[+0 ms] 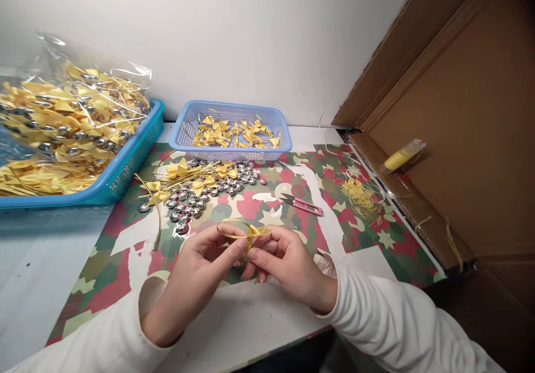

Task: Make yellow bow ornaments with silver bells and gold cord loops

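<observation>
Near the front edge of the table, my left hand point(204, 272) and my right hand point(288, 258) meet around a yellow bow point(258, 231) with a gold cord loop. The fingers of both are pinched on it, and the loop curves over my left fingers. Just beyond lie silver bells point(194, 206) in a loose pile, with several yellow bows point(204, 185) and gold cords among them. Pink thread snips point(307, 206) rest to the right of the pile. A blue basket point(232, 154) behind holds finished-looking bows with cord loops.
On the left, a large blue basket point(125, 166) carries a clear bag point(83, 111) full of bows and bells. Yellow thread scraps point(361, 197) lie at right, near a yellow thread spool point(403, 156) by the cardboard wall point(460, 111).
</observation>
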Motion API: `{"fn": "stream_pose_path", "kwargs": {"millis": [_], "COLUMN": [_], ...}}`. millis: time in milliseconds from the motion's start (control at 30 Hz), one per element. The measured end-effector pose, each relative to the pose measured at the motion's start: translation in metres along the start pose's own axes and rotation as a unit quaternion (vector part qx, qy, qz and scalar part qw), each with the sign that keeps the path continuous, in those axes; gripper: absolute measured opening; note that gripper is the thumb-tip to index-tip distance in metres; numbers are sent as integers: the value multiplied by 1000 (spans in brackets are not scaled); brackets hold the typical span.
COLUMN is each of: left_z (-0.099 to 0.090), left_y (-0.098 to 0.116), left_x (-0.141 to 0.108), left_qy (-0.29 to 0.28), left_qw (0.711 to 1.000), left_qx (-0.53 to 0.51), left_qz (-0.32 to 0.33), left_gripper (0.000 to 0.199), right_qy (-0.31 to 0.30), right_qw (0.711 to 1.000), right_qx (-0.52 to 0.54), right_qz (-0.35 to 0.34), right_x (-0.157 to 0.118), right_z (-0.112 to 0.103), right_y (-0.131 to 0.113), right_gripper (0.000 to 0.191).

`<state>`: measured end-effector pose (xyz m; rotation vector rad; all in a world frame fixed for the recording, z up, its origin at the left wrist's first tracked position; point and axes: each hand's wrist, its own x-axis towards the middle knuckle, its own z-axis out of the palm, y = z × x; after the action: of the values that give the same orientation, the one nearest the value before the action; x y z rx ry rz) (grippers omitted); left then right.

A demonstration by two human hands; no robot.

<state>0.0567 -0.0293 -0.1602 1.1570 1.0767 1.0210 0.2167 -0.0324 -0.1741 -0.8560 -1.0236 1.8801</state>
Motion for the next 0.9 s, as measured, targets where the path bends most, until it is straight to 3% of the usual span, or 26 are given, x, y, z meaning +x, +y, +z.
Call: {"fn": "stream_pose_path", "kwargs": {"millis": [233, 433, 700, 900], "left_z": [-3, -3, -1, 0], "left_y": [-5, -3, 2, 2], "left_x": [2, -1, 2, 2], "left_qy": [42, 47, 21, 11], "left_qw": [999, 999, 999, 998], "left_qx": [5, 8, 28, 48], "left_qz": [9, 10, -10, -30], "left_gripper": [22, 20, 18, 21], "right_qy": [63, 58, 57, 37], "right_qw": [986, 952, 867, 815], "right_qx": [-140, -279, -436, -503], "right_qz": [-56, -110, -236, -285], "right_x": [-4, -3, -2, 1], "right_z": [-3, -3, -9, -14], "right_y": [-3, -4, 1, 5], "right_gripper": [12, 8, 11, 14]}}
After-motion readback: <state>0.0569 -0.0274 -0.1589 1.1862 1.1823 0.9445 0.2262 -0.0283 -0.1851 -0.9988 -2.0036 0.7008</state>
